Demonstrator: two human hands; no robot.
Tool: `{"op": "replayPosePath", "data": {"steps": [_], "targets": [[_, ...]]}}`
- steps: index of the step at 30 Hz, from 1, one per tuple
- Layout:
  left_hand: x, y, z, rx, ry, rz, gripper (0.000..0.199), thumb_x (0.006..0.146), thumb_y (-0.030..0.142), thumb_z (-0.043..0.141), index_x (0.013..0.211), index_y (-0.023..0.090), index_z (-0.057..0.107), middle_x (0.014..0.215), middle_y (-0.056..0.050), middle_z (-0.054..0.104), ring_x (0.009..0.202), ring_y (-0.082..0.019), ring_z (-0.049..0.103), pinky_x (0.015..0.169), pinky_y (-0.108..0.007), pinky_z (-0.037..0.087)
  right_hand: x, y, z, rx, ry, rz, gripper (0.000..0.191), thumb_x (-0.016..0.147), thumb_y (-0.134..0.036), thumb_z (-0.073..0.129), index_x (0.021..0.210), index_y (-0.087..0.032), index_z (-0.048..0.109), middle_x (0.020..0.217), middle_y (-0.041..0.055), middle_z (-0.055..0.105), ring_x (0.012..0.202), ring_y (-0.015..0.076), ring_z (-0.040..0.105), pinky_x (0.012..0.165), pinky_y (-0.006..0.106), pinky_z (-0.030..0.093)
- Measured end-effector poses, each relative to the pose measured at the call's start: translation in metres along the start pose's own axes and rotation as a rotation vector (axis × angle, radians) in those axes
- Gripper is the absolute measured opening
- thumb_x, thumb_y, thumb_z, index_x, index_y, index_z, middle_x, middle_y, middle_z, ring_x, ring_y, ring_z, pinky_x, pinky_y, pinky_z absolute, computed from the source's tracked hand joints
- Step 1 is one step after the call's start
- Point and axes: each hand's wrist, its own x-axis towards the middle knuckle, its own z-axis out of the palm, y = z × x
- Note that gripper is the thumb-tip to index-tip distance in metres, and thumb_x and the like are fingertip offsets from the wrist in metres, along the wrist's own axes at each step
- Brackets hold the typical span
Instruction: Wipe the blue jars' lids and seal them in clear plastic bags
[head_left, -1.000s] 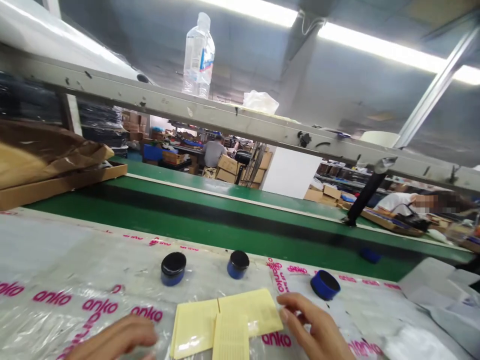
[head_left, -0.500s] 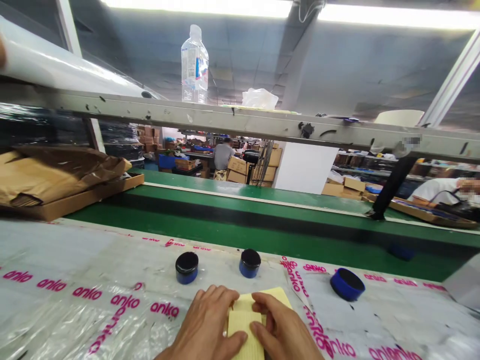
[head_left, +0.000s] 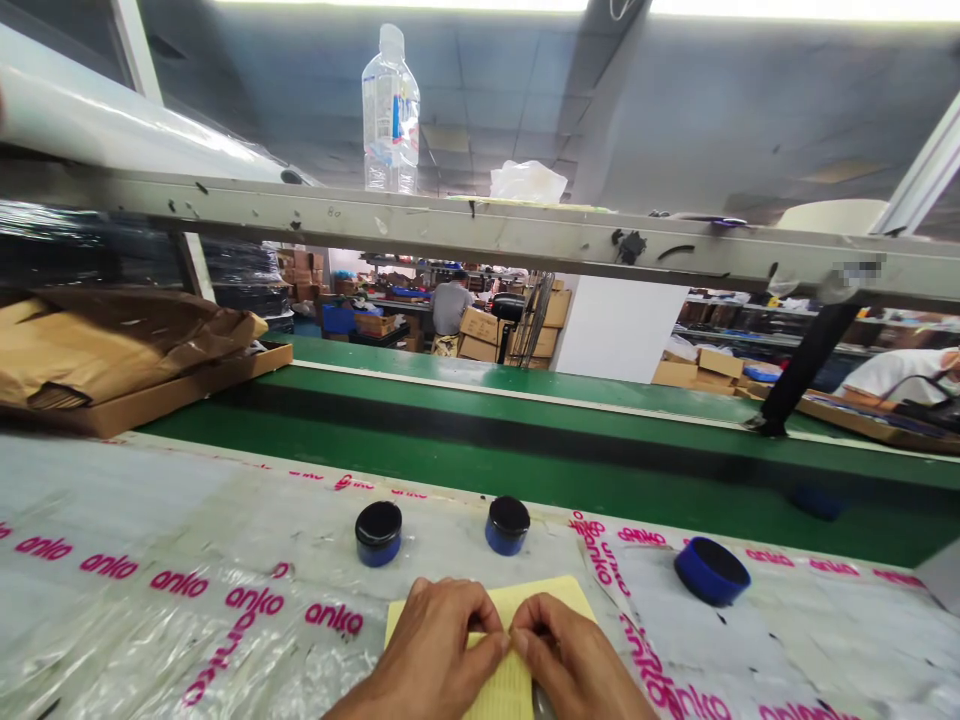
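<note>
Got my left hand point(head_left: 431, 650) and right hand point(head_left: 574, 665) knuckles-up, fingertips pinched together on the yellow sheet point(head_left: 502, 640).

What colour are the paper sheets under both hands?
Pale yellow sheets, seen best in the head view.

Under the two hands, the left grip point(head_left: 435, 655) and right grip point(head_left: 574, 665), lie pale yellow sheets point(head_left: 517, 610) with fine lines. The desk point(head_left: 150, 520) has a clear plastic cover with pink "anko" words point(head_left: 251, 598) in rows. Just beyond the grips stand two blue jars point(head_left: 378, 533) with black lids; to the right a blue lid point(head_left: 711, 571). Behind runs a green belt point(head_left: 525, 470) with a black stripe.
</note>
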Motion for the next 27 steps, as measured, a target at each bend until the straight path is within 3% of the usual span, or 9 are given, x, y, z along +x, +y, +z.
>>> {"op": "replayPosePath", "data": {"steps": [6, 10, 11, 14, 18, 21, 24, 27], "targets": [[0.001, -0.005, 0.002, -0.031, 0.015, -0.021, 0.014, 0.083, 0.033, 0.061, 0.079, 0.023, 0.069, 0.078, 0.000, 0.068, 0.083, -0.022, 0.058, 0.076, -0.034, 0.038, -0.002, 0.007, 0.002, 0.203, -0.037, 0.037, 0.043, 0.096, -0.062, 0.049, 0.086, -0.021, 0.055, 0.078, 0.0002, 0.055, 0.075, 0.0198, 0.050, 0.069, 0.030, 0.039], [-0.002, -0.001, 0.000, 0.017, -0.002, 0.001, 0.008, 0.081, 0.027, 0.062, 0.081, 0.021, 0.067, 0.084, 0.000, 0.069, 0.088, -0.023, 0.060, 0.085, -0.040, 0.041, -0.002, 0.008, -0.002, 0.388, 0.035, 0.055, 0.052, 0.090, -0.071, 0.056, 0.080, -0.021, 0.054, 0.077, -0.0010, 0.051, 0.073, 0.0184, 0.046, 0.066, 0.029, 0.037], [-0.002, 0.001, -0.002, 0.039, -0.002, 0.017, 0.009, 0.079, 0.024, 0.063, 0.087, 0.021, 0.068, 0.091, -0.001, 0.070, 0.092, -0.024, 0.060, 0.089, -0.042, 0.042, -0.002, 0.008, -0.003, 0.403, 0.061, 0.065, 0.052, 0.089, -0.072, 0.058, 0.078, -0.021, 0.054, 0.075, -0.0016, 0.049, 0.071, 0.0177, 0.044, 0.064, 0.028, 0.036], [0.002, 0.004, -0.011, 0.089, 0.073, 0.116, 0.041, 0.076, 0.023, 0.069, 0.117, 0.023, 0.063, 0.122, -0.005, 0.065, 0.113, -0.029, 0.058, 0.102, -0.049, 0.041, -0.001, 0.008, -0.011, 0.464, 0.089, 0.099, 0.050, 0.088, -0.071, 0.061, 0.082, -0.021, 0.057, 0.072, -0.0034, 0.047, 0.064, 0.0155, 0.040, 0.058, 0.027, 0.032], [0.026, 0.003, -0.022, 0.158, 0.245, 0.226, 0.064, 0.088, 0.031, 0.064, 0.147, 0.022, 0.041, 0.156, -0.010, 0.041, 0.144, -0.027, 0.037, 0.120, -0.047, 0.032, 0.011, 0.000, -0.028, 0.499, 0.183, 0.100, 0.047, 0.088, -0.070, 0.063, 0.088, -0.023, 0.062, 0.073, -0.0032, 0.051, 0.062, 0.0154, 0.041, 0.058, 0.027, 0.034], [0.050, 0.004, -0.021, 0.173, 0.172, 0.096, 0.079, 0.086, 0.030, 0.067, 0.153, 0.009, 0.032, 0.162, -0.017, 0.031, 0.151, -0.028, 0.026, 0.125, -0.045, 0.026, 0.028, -0.005, -0.044, 0.393, 0.299, 0.048, 0.044, 0.087, -0.068, 0.063, 0.084, -0.024, 0.065, 0.091, 0.0017, 0.063, 0.075, 0.0203, 0.050, 0.064, 0.030, 0.041], [0.068, 0.004, -0.012, 0.128, 0.112, 0.013, 0.085, 0.076, 0.029, 0.076, 0.150, 0.006, 0.040, 0.156, -0.020, 0.042, 0.144, -0.034, 0.038, 0.121, -0.048, 0.031, 0.046, -0.005, -0.055, 0.350, 0.318, 0.067, 0.045, 0.085, -0.069, 0.064, 0.092, -0.024, 0.068, 0.109, 0.0050, 0.067, 0.101, 0.0286, 0.056, 0.081, 0.035, 0.046], [0.075, 0.002, -0.006, 0.091, 0.132, 0.058, 0.085, 0.071, 0.023, 0.074, 0.149, 0.009, 0.043, 0.150, -0.018, 0.050, 0.139, -0.034, 0.044, 0.119, -0.049, 0.034, 0.057, 0.001, -0.055, 0.411, 0.315, 0.111, 0.049, 0.083, -0.071, 0.066, 0.094, -0.023, 0.069, 0.114, 0.0075, 0.069, 0.117, 0.0335, 0.054, 0.093, 0.042, 0.045]]}}
